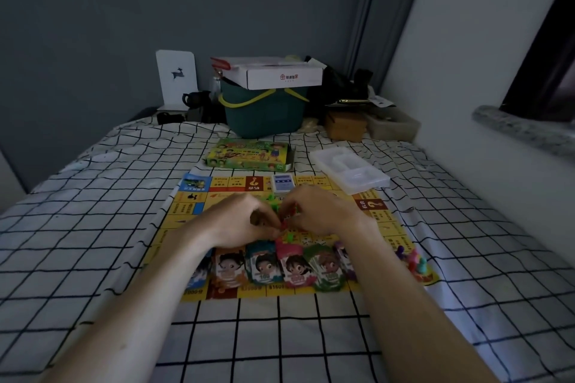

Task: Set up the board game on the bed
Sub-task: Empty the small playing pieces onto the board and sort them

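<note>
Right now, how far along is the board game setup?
Done: game board unfolded on the bed, play-money stacks lined up along its near edge, card deck at the far edge, pawns at the near right corner. In hand: both hands, left and right, work small red and green pieces mid-board. Left: sorting those.

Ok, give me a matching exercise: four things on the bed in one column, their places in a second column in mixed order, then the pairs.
Things:
1. game box
2. clear tray
3. card deck
4. pawns

Places:
A. on the board's far edge
B. on the board's near right corner
C. on the sheet beyond the board
D. on the sheet off the board's far right corner

Pairs: 1-C, 2-D, 3-A, 4-B
</note>
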